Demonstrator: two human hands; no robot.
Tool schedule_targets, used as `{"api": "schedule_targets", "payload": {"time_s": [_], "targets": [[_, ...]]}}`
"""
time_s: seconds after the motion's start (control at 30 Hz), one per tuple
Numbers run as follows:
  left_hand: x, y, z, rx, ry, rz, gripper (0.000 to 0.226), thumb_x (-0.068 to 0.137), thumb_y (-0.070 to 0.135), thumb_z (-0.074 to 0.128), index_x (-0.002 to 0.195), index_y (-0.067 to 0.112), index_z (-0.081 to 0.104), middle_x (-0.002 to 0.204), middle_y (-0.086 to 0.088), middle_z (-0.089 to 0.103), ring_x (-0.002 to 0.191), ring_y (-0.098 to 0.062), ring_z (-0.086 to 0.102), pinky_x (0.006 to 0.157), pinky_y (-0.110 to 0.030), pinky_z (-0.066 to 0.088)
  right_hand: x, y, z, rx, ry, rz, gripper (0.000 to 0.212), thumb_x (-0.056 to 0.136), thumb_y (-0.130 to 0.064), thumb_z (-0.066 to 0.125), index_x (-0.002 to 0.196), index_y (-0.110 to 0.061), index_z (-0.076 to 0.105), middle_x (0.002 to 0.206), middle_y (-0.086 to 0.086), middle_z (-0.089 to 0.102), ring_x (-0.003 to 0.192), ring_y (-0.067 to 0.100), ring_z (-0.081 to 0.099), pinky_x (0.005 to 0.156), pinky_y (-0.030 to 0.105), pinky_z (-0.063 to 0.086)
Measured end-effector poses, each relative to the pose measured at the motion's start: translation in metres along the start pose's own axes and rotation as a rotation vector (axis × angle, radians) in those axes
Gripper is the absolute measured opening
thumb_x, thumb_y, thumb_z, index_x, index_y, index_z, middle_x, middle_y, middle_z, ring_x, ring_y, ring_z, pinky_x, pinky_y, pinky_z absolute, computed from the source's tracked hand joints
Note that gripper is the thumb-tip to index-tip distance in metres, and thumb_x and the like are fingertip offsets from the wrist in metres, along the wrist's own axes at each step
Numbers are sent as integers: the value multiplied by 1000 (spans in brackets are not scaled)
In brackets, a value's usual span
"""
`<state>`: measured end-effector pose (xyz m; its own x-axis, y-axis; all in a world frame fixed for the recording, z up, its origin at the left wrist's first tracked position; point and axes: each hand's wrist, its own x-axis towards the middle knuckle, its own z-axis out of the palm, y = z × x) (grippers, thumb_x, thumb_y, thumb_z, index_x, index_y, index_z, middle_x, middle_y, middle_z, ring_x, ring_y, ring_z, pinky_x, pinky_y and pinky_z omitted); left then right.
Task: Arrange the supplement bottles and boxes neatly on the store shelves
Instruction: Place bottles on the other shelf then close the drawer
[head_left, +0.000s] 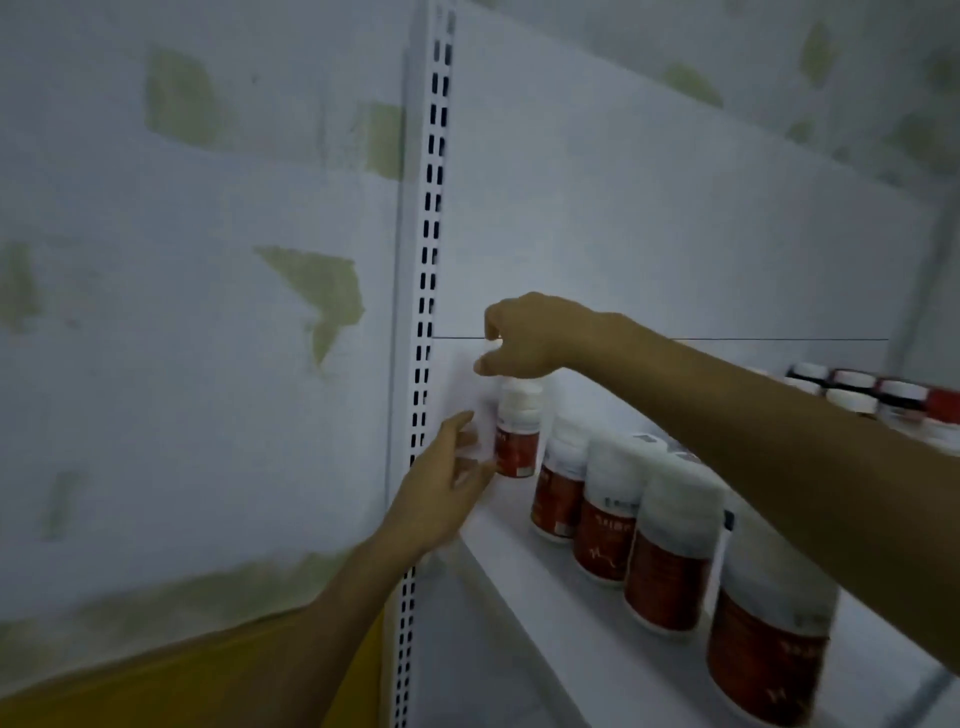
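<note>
A row of white bottles with red labels runs along the white shelf from the near right to the far left corner. The farthest bottle stands upright near the back panel. My right hand hovers just above its cap, fingers curled with thumb and forefinger apart; whether they pinch anything is blurred. My left hand reaches in from below left, its fingers stretched towards that bottle's left side. A pale white patch between the two hands is too blurred to identify.
The slotted white upright stands just left of the hands. More bottles with white and red caps sit at the back right of the shelf. A patchy wall fills the left.
</note>
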<state>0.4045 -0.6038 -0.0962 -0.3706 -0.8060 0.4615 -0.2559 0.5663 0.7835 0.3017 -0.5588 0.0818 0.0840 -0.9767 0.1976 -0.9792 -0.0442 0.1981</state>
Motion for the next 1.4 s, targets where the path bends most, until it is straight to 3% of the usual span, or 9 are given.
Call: {"api": "schedule_targets", "payload": {"time_s": [0.3, 0.43, 0.57, 0.7, 0.9, 1.0, 1.13, 1.23, 1.4], "targets": [[15, -43, 14, -31, 45, 45, 64, 89, 33, 62, 145, 20, 33, 137, 3, 50, 119, -11, 51, 103, -38, 45, 53, 4, 53, -10, -78, 290, 41, 84, -42, 68, 104, -7, 60, 78, 3, 49, 78, 24, 52, 66, 31, 43], [11, -37, 15, -106, 132, 86, 70, 84, 42, 64, 144, 25, 32, 140, 8, 44, 127, -9, 44, 105, -27, 39, 43, -5, 48, 111, 29, 187, 43, 79, -37, 73, 106, -7, 60, 99, 6, 61, 90, 23, 58, 70, 32, 49], [6, -21, 1, -519, 112, 46, 52, 77, 52, 62, 122, 50, 36, 119, 27, 50, 109, 6, 53, 82, -6, 44, 20, -20, 23, 425, 85, 126, 37, 82, -34, 72, 110, -12, 61, 107, 2, 62, 89, 16, 61, 66, 22, 51], [-5, -13, -17, -683, 267, 143, 54, 78, 43, 71, 127, 34, 49, 118, 10, 60, 105, -5, 60, 77, -14, 51, -9, -39, 21, 908, 203, 235, 38, 83, -39, 68, 113, -20, 56, 98, -3, 66, 85, 12, 67, 66, 23, 58], [-27, -23, -28, -129, 717, 458, 55, 77, 27, 69, 128, 24, 48, 119, -3, 47, 109, -22, 53, 87, -24, 52, -41, -86, 84, 1478, 401, 215, 42, 82, -21, 68, 120, -28, 52, 115, 1, 64, 106, 18, 63, 81, 32, 58], [-33, -29, -31, -126, 664, 426, 58, 77, 35, 69, 129, 26, 45, 121, 1, 46, 111, -20, 52, 86, -23, 53, -41, -83, 93, 1538, 340, 195, 53, 74, -21, 71, 123, -30, 53, 116, 2, 65, 109, 19, 63, 82, 32, 58], [-48, -24, -40, -583, 345, 204, 58, 72, 48, 71, 122, 59, 43, 122, 21, 54, 110, -7, 58, 76, -13, 51, -44, -72, 98, 1626, 265, 132, 61, 70, -19, 69, 128, -29, 52, 110, 3, 70, 105, 21, 66, 87, 34, 56], [-54, -23, -43, -641, 311, 154, 42, 75, 57, 62, 115, 52, 50, 114, 17, 61, 101, -15, 64, 67, -19, 54, -45, -69, 102, 1693, 208, 100, 62, 72, -12, 66, 130, -25, 50, 108, 6, 71, 102, 24, 68, 83, 31, 56], [-62, -21, -42, -671, 388, 138, 42, 77, 40, 70, 115, 42, 52, 114, 17, 60, 106, -16, 62, 74, -28, 58, -45, -72, 112, 1658, 160, 74, 64, 76, -18, 66, 136, -24, 45, 117, 10, 67, 107, 24, 66, 90, 35, 55]]}}
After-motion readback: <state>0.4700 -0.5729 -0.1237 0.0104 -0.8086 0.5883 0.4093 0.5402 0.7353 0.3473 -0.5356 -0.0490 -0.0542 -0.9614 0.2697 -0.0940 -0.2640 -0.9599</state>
